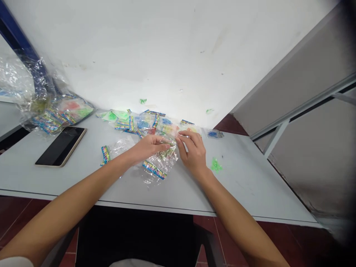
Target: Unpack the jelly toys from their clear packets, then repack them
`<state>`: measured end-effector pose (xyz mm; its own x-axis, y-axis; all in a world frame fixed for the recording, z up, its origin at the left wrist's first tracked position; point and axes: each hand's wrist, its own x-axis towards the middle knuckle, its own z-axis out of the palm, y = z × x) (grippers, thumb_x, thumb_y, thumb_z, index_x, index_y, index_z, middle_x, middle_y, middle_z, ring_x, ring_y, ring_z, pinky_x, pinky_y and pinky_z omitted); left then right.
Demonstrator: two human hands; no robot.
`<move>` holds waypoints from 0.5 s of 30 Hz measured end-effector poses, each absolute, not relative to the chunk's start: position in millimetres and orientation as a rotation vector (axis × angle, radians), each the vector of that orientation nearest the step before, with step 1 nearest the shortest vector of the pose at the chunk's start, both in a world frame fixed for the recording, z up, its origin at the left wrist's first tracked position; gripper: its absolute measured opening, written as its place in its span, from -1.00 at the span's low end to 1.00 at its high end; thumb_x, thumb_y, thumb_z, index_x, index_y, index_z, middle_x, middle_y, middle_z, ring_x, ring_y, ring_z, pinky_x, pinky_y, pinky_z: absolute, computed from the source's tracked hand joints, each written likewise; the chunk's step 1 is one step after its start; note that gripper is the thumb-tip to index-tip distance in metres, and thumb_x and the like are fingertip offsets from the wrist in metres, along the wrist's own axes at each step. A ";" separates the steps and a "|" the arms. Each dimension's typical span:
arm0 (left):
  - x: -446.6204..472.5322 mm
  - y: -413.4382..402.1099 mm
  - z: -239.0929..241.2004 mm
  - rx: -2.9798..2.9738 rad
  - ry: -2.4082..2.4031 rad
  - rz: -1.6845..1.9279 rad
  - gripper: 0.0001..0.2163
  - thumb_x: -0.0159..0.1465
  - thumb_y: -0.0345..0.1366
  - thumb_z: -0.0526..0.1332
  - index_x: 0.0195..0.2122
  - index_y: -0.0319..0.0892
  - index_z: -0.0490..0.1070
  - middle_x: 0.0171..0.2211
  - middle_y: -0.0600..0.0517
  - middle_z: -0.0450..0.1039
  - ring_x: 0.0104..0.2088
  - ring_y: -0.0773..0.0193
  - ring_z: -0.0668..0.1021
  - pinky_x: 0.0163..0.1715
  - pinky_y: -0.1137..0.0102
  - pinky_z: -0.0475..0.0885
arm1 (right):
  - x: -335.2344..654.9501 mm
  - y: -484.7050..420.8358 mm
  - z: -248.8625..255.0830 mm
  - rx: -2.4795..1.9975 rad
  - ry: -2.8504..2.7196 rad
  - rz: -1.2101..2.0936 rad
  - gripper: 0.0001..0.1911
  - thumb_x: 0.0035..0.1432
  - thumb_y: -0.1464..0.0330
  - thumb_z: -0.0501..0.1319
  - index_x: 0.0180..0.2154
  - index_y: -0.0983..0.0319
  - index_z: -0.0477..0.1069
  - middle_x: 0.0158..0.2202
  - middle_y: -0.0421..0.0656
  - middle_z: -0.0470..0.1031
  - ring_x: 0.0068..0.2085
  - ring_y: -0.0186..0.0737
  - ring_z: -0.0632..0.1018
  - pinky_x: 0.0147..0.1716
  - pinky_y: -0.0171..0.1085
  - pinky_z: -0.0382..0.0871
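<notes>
A dark-screened phone (61, 146) lies at left, probably set aside for elbow room. At center, a left hand (150, 146) pinches a clear plastic bag (167, 160), apparently steadying it above the table (239, 181), packets (143, 124) heaped behind within reach. The right hand (193, 150) curls at its edge, grip unclear; green pieces (216, 165) lie beyond.

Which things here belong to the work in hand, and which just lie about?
Part of the work, apparently:
clear packet between left hand and right hand
colourful packets beyond them

Apparently just lying about:
phone
green piece, perhaps
</notes>
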<state>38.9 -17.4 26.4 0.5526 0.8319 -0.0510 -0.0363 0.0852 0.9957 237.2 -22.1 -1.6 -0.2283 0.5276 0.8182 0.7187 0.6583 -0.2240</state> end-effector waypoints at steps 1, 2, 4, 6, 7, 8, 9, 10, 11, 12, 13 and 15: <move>38.3 -16.5 24.9 1.334 0.775 0.756 -0.73 0.11 -0.07 0.37 -0.27 -0.14 0.58 -0.33 -0.04 0.57 -0.27 0.18 0.54 -0.21 0.29 0.35 | 236.8 -22.3 -1.6 -0.983 -1.888 -0.222 -0.87 0.29 0.34 0.15 -0.25 0.15 0.47 -0.13 -0.02 0.54 -0.10 -0.10 0.54 0.02 0.01 0.41; 37.4 -15.3 23.5 1.342 0.792 0.759 -0.73 0.10 -0.07 0.38 -0.27 -0.13 0.58 -0.33 -0.03 0.56 -0.28 0.18 0.54 -0.21 0.29 0.35 | 236.3 -22.8 -1.3 -0.997 -1.871 -0.189 -0.87 0.29 0.34 0.14 -0.25 0.15 0.47 -0.13 -0.03 0.54 -0.09 -0.10 0.54 0.04 0.02 0.39; 35.4 -12.4 21.5 1.387 0.839 0.760 -0.73 0.08 -0.06 0.38 -0.31 -0.14 0.57 -0.35 -0.02 0.54 -0.29 0.19 0.52 -0.24 0.30 0.33 | 235.8 -23.9 -0.2 -1.052 -1.814 -0.085 -0.85 0.29 0.33 0.14 -0.30 0.15 0.47 -0.14 -0.05 0.54 -0.08 -0.11 0.55 0.07 0.03 0.38; 33.3 -9.7 21.1 1.424 0.882 0.762 -0.72 0.08 -0.03 0.37 -0.35 -0.14 0.56 -0.39 -0.01 0.51 -0.30 0.18 0.50 -0.27 0.32 0.32 | 236.3 -24.6 1.2 -1.102 -1.758 0.048 -0.81 0.28 0.32 0.15 -0.37 0.15 0.47 -0.19 -0.07 0.54 -0.07 -0.12 0.55 0.05 0.01 0.40; 32.3 -8.7 21.5 1.433 0.899 0.764 -0.72 0.09 -0.01 0.35 -0.35 -0.13 0.56 -0.40 0.00 0.49 -0.31 0.18 0.49 -0.29 0.34 0.31 | 237.1 -24.6 1.7 -1.117 -1.736 0.101 -0.80 0.27 0.31 0.16 -0.40 0.16 0.46 -0.20 -0.07 0.54 -0.07 -0.11 0.55 0.03 -0.01 0.42; 31.4 -7.9 22.4 1.441 0.910 0.765 -0.72 0.11 0.00 0.34 -0.38 -0.13 0.55 -0.43 0.01 0.46 -0.32 0.19 0.48 -0.31 0.35 0.30 | 238.1 -24.3 2.2 -1.123 -1.721 0.138 -0.81 0.26 0.30 0.18 -0.40 0.16 0.46 -0.19 -0.07 0.54 -0.07 -0.11 0.55 0.01 -0.02 0.43; 30.6 -7.5 23.6 1.454 0.915 0.766 -0.71 0.13 0.01 0.31 -0.42 -0.12 0.53 -0.48 0.03 0.42 -0.35 0.21 0.45 -0.33 0.36 0.29 | 239.2 -23.8 2.5 -1.120 -1.714 0.157 -0.85 0.23 0.29 0.21 -0.38 0.15 0.47 -0.17 -0.07 0.53 -0.06 -0.10 0.55 0.00 -0.02 0.44; 29.9 -7.2 25.0 1.472 0.916 0.766 -0.69 0.15 0.02 0.29 -0.49 -0.12 0.49 -0.53 0.05 0.35 -0.39 0.23 0.42 -0.36 0.37 0.27 | 240.2 -23.3 2.9 -1.109 -1.715 0.162 -0.89 0.21 0.28 0.23 -0.35 0.14 0.48 -0.13 -0.07 0.52 -0.05 -0.09 0.54 -0.01 -0.01 0.45; 29.4 -7.1 26.4 1.492 0.918 0.768 -0.66 0.17 0.04 0.27 -0.56 -0.13 0.42 -0.58 0.08 0.25 -0.44 0.26 0.37 -0.40 0.38 0.24 | 241.0 -22.7 3.2 -1.091 -1.717 0.163 -0.92 0.19 0.28 0.26 -0.31 0.13 0.49 -0.09 -0.06 0.50 -0.03 -0.09 0.53 0.00 -0.01 0.45; 29.0 -7.1 27.8 1.513 0.920 0.772 -0.61 0.18 0.05 0.25 -0.61 -0.13 0.35 -0.61 0.11 0.16 -0.49 0.29 0.31 -0.43 0.39 0.19 | 241.5 -22.4 3.7 -1.071 -1.727 0.168 -0.92 0.17 0.28 0.28 -0.28 0.12 0.49 -0.05 -0.06 0.48 -0.01 -0.08 0.52 0.01 0.00 0.45; 28.7 -7.2 29.1 1.532 0.926 0.774 -0.58 0.19 0.06 0.23 -0.64 -0.13 0.29 -0.63 0.12 0.08 -0.53 0.32 0.24 -0.47 0.40 0.14 | 241.6 -22.5 4.4 -1.051 -1.742 0.183 -0.92 0.16 0.29 0.28 -0.26 0.10 0.50 -0.03 -0.06 0.47 0.01 -0.08 0.51 0.03 0.00 0.44; 28.6 -7.7 31.4 1.564 0.956 0.777 -0.56 0.21 0.07 0.20 -0.64 -0.14 0.24 -0.63 0.14 -0.01 -0.56 0.35 0.14 -0.51 0.40 0.02 | 240.1 -24.2 6.1 -1.032 -1.759 0.275 -0.91 0.17 0.30 0.28 -0.24 0.10 0.53 -0.01 -0.06 0.45 0.03 -0.09 0.50 0.02 -0.03 0.44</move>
